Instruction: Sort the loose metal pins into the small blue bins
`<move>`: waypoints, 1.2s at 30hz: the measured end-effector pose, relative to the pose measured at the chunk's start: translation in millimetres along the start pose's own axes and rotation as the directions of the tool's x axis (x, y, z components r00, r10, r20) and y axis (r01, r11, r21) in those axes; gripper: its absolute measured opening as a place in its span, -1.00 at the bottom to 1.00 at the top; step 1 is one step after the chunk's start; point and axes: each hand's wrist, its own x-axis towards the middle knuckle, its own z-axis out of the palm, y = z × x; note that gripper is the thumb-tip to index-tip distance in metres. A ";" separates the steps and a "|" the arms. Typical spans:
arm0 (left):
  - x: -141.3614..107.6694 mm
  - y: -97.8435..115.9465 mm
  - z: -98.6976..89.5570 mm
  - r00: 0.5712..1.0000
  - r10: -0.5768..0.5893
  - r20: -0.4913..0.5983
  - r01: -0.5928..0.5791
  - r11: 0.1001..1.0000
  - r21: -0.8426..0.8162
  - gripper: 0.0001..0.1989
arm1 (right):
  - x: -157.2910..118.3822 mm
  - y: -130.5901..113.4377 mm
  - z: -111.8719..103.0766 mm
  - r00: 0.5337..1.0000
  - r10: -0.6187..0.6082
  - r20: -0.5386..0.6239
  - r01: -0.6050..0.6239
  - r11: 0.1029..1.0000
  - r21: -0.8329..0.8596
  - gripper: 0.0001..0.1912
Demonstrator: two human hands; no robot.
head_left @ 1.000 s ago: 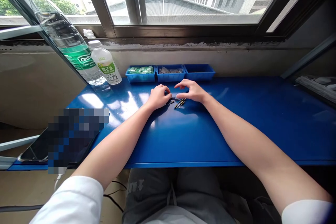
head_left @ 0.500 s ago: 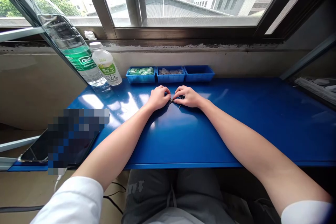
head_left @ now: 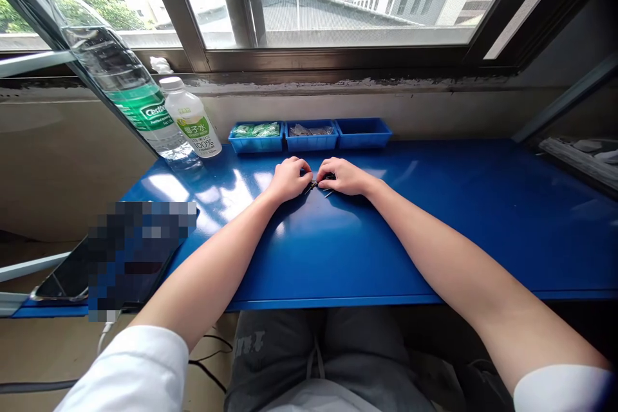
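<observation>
Several small, thin dark pieces [head_left: 314, 185] lie on the blue table [head_left: 309, 257] between my hands, too small to make out well. My left hand [head_left: 291, 178] rests at their left, its fingers curled and pressed together at their left end. From the right side, my right hand [head_left: 342, 176] reaches over the same pieces, thumb and fingers pinched close, with more dark bits partly hidden beneath it. Whatever either hand grips is hidden by the fingertips.
Behind my hands stand three blue bins: one with green packets [head_left: 257, 131], one with greyish packets [head_left: 311, 131], one darker inside [head_left: 363, 135]. At the left are a large water bottle [head_left: 140, 103], a smaller bottle [head_left: 193, 119] and a phone [head_left: 62, 277].
The whole view has shifted slightly. My hands stay at the small dark pieces, with only slight finger movement; a thin piece below my right hand lies at a slightly different angle.
</observation>
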 end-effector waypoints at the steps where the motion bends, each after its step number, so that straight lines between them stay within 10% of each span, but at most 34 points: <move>1: 0.0 -0.2 0.3 1.000 0.003 -0.003 -0.003 1.000 0.001 -0.82 | 0.4 -0.2 0.0 1.000 0.003 0.007 -0.003 1.000 -0.006 -0.91; 25: -1.2 2.4 0.5 0.998 0.023 0.051 -0.028 0.995 0.101 -0.77 | -1.0 -3.7 5.7 0.995 -0.095 0.024 0.097 0.993 -0.072 -0.87; 36: -2.8 6.0 -2.3 0.999 0.036 0.031 -0.036 0.999 0.000 -0.70 | -3.2 -3.4 5.4 0.976 0.132 -0.171 -0.076 0.951 0.301 -0.79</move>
